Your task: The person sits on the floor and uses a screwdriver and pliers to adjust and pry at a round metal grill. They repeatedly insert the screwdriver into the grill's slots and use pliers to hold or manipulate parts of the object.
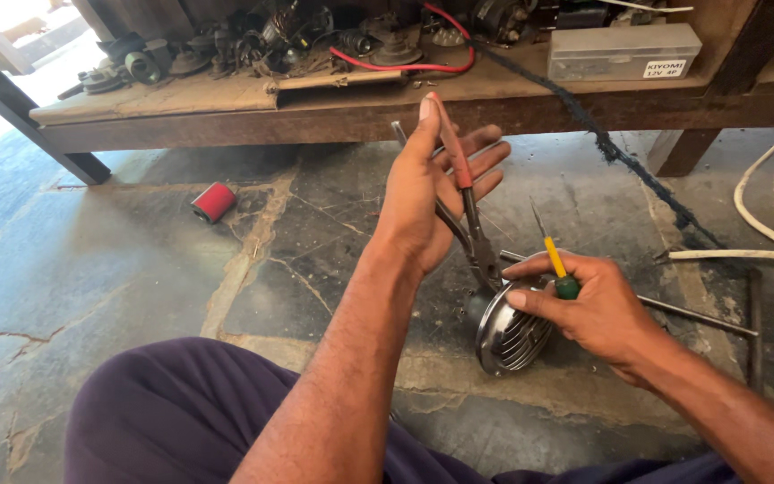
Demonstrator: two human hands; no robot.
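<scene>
My left hand (pixel 427 193) is raised at the middle of the view and grips a pair of red-handled pliers (pixel 459 179), whose jaws point down at a round chrome horn with a slotted grille (pixel 511 336). My right hand (pixel 589 309) holds that horn from the right. A small screwdriver with a yellow and green handle (pixel 555 262) sticks up between its fingers. The horn hangs just above the stone floor, in front of my knee in dark purple cloth (pixel 181 412).
A low wooden bench (pixel 226 112) runs across the top, loaded with greasy parts, a red cable (pixel 405 64) and a grey plastic box (pixel 624 49). A red spool (pixel 214 202) lies on the floor. White cables (pixel 768 202) and a metal rod (pixel 692 314) lie at right.
</scene>
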